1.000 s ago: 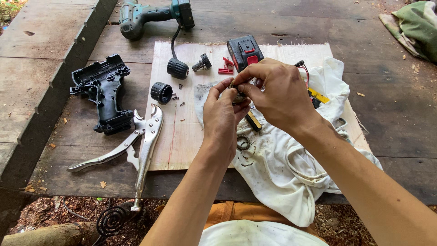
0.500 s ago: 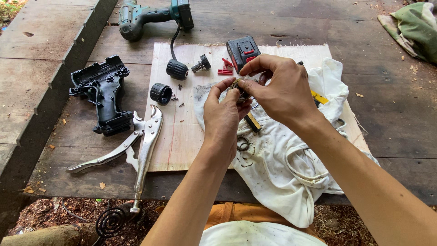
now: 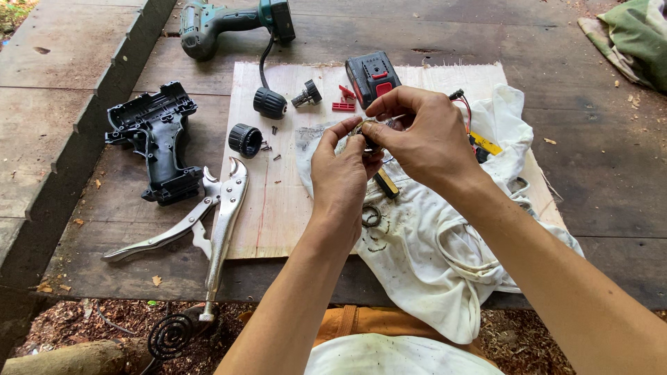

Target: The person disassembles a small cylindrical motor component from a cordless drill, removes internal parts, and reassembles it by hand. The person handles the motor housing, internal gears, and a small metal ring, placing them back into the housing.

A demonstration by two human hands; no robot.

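Both hands, left hand (image 3: 342, 167) and right hand (image 3: 424, 135), are pinching together on a small metal drill part (image 3: 364, 130) above the white cloth (image 3: 424, 243); the black plastic drill housing (image 3: 156, 139) is lying opened, so disassembly seems well along.

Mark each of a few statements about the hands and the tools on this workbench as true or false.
1. Both hands meet on one small part above the white cloth. True: the left hand and the right hand pinch the small part together.
2. The locking pliers are in the left hand. False: they lie untouched on the wooden table.
3. The green drill lies on the plywood board. False: it lies beyond the board's far edge.
4. The black housing half lies left of the board. True.
5. The black and red battery pack sits on the board. True.
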